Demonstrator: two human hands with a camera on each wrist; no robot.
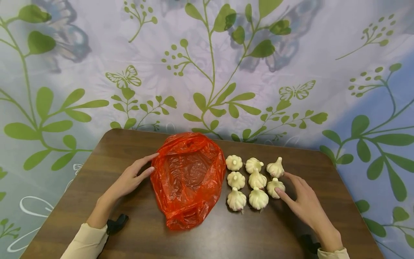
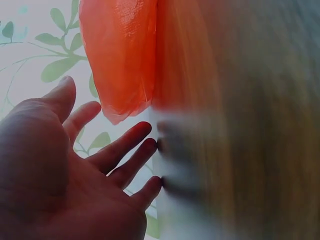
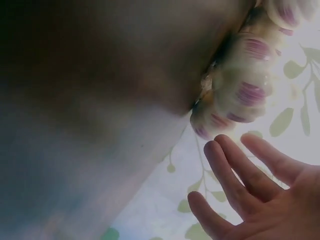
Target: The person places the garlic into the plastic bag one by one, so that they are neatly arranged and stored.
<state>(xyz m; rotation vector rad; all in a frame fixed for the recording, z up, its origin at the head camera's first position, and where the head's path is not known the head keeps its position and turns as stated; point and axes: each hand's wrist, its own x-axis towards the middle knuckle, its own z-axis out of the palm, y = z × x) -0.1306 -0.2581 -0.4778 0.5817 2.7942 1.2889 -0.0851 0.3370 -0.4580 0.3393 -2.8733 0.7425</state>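
Note:
A crumpled red plastic bag lies on the table with its mouth spread toward me. My left hand is at the bag's left edge, fingers extended; whether the fingertips touch the plastic, I cannot tell. In the left wrist view, the spread fingers stand below the bag and hold nothing. Several garlic bulbs sit in rough columns right of the bag. My right hand is beside the rightmost bulbs, thumb close to the lower one. The right wrist view shows its fingers apart, near the bulbs.
The brown wooden table ends at the back against a cloth printed with leaves and butterflies. A black strap is around the left wrist, by a cream sleeve.

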